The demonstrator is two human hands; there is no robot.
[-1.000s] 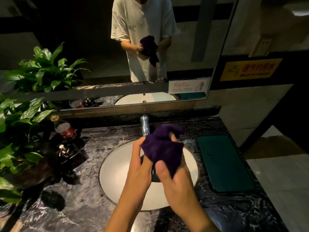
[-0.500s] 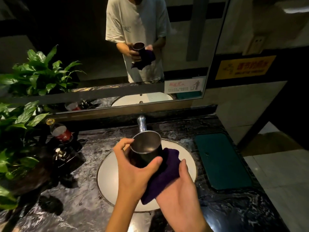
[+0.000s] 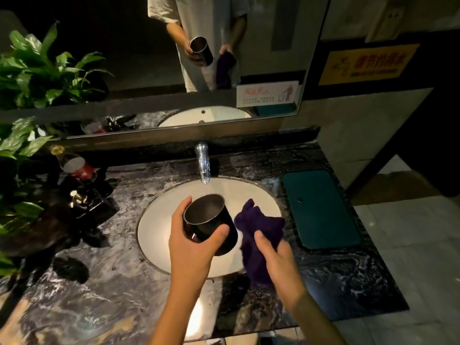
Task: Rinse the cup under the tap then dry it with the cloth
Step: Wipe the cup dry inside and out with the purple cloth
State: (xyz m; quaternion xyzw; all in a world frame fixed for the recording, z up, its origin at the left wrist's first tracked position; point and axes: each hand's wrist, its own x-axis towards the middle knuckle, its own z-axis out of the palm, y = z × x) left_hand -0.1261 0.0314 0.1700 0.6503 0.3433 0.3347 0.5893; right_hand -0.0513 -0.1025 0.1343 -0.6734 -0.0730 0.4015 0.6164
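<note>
My left hand (image 3: 191, 247) grips a dark metal cup (image 3: 209, 226) around its side, tilted with the mouth facing up and away, above the white sink basin (image 3: 159, 220). To its right, my right hand (image 3: 276, 260) holds a bunched purple cloth (image 3: 258, 227), which hangs down over the basin's right rim and sits apart from the cup. The chrome tap (image 3: 202, 163) stands behind the basin; I see no water running from it.
A dark marble counter (image 3: 99, 290) surrounds the basin. At the left are a leafy plant (image 3: 22, 150), a red-labelled bottle (image 3: 74, 165) and small dark items. A green mat (image 3: 321, 207) lies at the right. A mirror (image 3: 149, 58) fills the wall behind.
The cloth was wrapped over the cup a second ago. Then the cup came uncovered in my left hand, and now my right hand has drawn the cloth off to the right.
</note>
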